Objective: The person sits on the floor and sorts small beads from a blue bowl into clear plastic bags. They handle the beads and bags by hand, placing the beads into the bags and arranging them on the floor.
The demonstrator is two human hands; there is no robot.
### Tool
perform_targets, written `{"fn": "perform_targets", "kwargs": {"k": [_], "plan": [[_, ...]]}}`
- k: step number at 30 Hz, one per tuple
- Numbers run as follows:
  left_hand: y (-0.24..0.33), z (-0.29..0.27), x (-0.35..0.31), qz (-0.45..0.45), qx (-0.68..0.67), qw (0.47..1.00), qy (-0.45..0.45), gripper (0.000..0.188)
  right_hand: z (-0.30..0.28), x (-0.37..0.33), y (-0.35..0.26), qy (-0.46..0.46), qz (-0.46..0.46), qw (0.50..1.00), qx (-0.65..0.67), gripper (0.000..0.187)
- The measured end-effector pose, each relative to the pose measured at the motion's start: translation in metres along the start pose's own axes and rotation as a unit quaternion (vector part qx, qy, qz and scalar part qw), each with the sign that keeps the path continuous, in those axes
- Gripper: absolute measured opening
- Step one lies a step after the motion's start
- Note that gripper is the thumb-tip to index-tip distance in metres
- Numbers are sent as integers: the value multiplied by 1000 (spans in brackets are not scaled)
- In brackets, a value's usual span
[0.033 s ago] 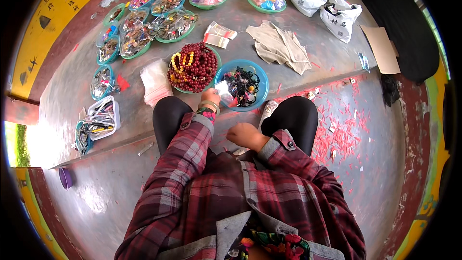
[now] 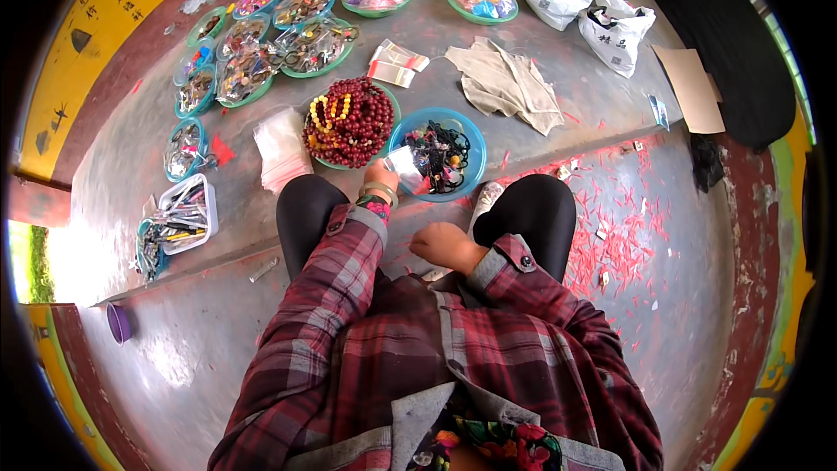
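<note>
My left hand (image 2: 381,176), with bangles at the wrist, pinches a small clear plastic bag (image 2: 403,162) over the near left rim of a blue basin (image 2: 479,176). Inside that basin lies a tangle of black cords (image 2: 447,155) with small coloured pieces. Just behind my left hand, a green basin (image 2: 398,111) is heaped with dark red bead strings (image 2: 366,126) and one yellow bead string (image 2: 331,110). My right hand (image 2: 440,244) is curled closed between my knees, apart from the basin; whatever its fingers may hold is hidden.
A stack of clear bags (image 2: 281,144) lies left of the beads. Several basins of small trinkets (image 2: 316,45) crowd the far left. A beige cloth (image 2: 506,83) and white shopping bags (image 2: 615,33) are at the right. Red scraps (image 2: 615,227) litter the floor below the platform edge.
</note>
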State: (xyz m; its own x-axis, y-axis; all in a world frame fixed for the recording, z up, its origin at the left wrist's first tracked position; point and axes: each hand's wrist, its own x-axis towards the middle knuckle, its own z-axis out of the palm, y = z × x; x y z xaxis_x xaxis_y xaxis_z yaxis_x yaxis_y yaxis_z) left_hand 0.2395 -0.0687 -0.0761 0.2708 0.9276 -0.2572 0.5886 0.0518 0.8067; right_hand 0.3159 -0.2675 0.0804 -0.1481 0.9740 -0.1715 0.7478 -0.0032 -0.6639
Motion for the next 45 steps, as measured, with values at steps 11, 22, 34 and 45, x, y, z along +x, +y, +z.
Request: {"fn": "perform_targets", "kwargs": {"k": [11,22,34,45], "plan": [[56,-32,-35,-18,-209,976,-53,10,1,-1,4,3,-7,1000,0,25],[65,-43,-54,-92,-500,855,-98,7,-4,-1,5,-10,10,1000,6,26],[79,-44,-66,-128,-460,857,-191,13,-2,-3,4,9,-13,1000,-8,27],[100,-45,-81,-31,-529,823,-207,16,-36,0,-3,198,209,793,538,34]]}}
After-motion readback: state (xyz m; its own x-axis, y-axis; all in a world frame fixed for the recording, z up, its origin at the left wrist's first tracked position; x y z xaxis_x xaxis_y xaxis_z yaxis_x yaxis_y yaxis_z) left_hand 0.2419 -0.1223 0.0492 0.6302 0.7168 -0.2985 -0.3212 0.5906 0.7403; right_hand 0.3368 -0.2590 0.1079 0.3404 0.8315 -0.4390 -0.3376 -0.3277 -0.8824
